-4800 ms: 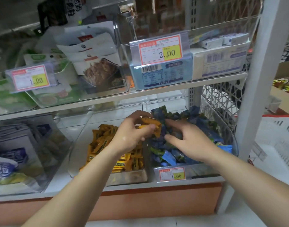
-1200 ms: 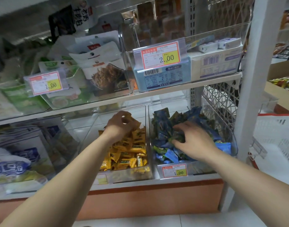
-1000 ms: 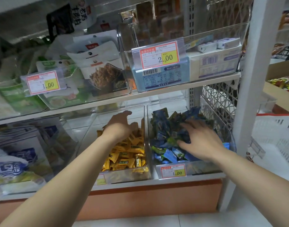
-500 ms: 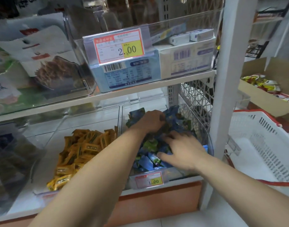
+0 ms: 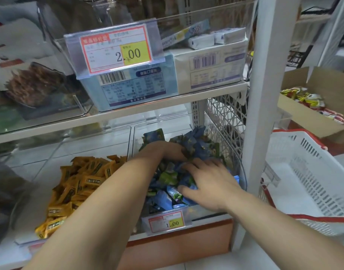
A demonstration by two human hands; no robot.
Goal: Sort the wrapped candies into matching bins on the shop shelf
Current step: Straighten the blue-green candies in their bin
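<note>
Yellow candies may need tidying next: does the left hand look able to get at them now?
Probably yes: the left hand sits in the neighbouring blue candies, and the yellow candies lie uncovered in an open-topped bin just beside its forearm.

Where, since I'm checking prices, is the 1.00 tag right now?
In the head view, the 1.00 tag is clipped to the front of the blue-candy bin on the lower shelf, just below the right hand.
</note>
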